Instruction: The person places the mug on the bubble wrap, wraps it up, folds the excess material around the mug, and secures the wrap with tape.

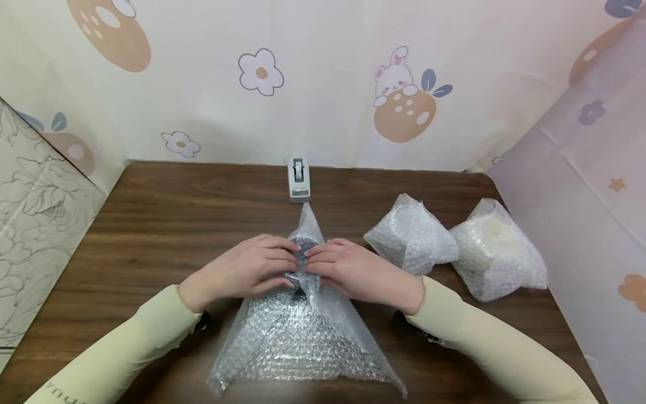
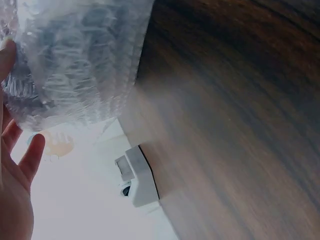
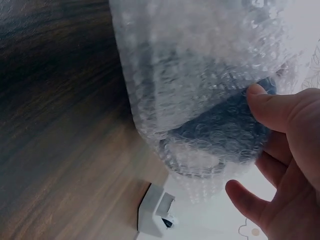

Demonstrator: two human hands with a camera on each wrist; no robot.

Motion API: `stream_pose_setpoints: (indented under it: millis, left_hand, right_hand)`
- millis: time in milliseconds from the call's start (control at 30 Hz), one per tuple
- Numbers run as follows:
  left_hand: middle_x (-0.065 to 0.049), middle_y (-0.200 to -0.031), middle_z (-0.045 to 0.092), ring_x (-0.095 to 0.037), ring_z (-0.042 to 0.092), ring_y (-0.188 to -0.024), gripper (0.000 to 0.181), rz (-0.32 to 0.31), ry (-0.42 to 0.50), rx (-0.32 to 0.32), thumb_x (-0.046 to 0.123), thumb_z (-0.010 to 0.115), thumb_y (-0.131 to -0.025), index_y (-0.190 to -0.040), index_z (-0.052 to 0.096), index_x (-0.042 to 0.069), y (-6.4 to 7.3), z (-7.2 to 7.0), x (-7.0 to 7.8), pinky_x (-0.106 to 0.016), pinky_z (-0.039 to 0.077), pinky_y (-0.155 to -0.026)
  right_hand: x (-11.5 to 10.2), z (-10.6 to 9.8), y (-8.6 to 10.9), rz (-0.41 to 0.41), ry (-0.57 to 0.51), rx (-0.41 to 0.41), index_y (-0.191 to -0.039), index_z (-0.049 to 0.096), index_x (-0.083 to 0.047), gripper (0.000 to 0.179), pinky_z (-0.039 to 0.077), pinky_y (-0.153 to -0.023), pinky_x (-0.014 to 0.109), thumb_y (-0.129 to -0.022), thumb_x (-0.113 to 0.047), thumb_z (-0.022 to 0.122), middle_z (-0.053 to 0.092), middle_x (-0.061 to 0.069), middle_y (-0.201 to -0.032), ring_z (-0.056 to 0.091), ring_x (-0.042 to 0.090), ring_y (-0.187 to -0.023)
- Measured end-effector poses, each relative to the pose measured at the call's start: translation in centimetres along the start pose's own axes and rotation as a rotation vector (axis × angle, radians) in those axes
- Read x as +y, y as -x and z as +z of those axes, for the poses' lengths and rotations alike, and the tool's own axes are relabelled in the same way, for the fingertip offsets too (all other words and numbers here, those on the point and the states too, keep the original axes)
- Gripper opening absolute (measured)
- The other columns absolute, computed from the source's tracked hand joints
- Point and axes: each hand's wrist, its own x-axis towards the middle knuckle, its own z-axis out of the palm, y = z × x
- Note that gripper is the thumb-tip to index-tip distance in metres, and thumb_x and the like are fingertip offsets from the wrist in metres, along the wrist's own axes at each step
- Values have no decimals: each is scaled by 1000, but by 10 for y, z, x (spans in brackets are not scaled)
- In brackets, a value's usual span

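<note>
A clear sheet of bubble wrap (image 1: 292, 348) is folded up around a dark blue-grey object (image 3: 220, 122), its near part spreading wide over the table. The film blurs the object's shape. From the left side, my left hand (image 1: 252, 266) holds the gathered wrap near the top, thumb on the near face. My right hand (image 1: 353, 269) grips the opposite side, its fingertips almost meeting the left ones. In the right wrist view, the right thumb (image 3: 265, 102) presses the wrap against the dark object, with fingers on the far side.
Behind the wrap's pointed far corner stands a white-grey tape dispenser (image 1: 299, 182). Two bubble-wrapped bundles (image 1: 414, 238) lie side by side at the right of the brown wooden table (image 1: 166, 224). A patterned curtain (image 1: 323, 112) hangs along the table's back edge.
</note>
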Motion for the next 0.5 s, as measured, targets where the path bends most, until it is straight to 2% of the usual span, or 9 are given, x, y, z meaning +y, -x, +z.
stream_pose_setpoints:
  millis: [267,500]
  left_hand:
    - [4,-114,69,-18,52,-125,31,-14,-9,-26,39,59,-100,-111,72,13,0,7,0,-39,40,-106]
    - [-4,-128,62,-19,55,-121,45,-173,57,-26,46,63,-96,-123,61,9,0,5,7,-37,40,-106]
  right_hand:
    - [-1,4,-3,0,20,-31,-118,69,-14,29,37,-110,38,-92,-2,67,68,-2,-122,54,16,-125]
    - [-2,5,-3,6,15,-53,-115,69,-13,26,35,-111,35,-92,-3,66,67,-2,-121,53,16,-126]
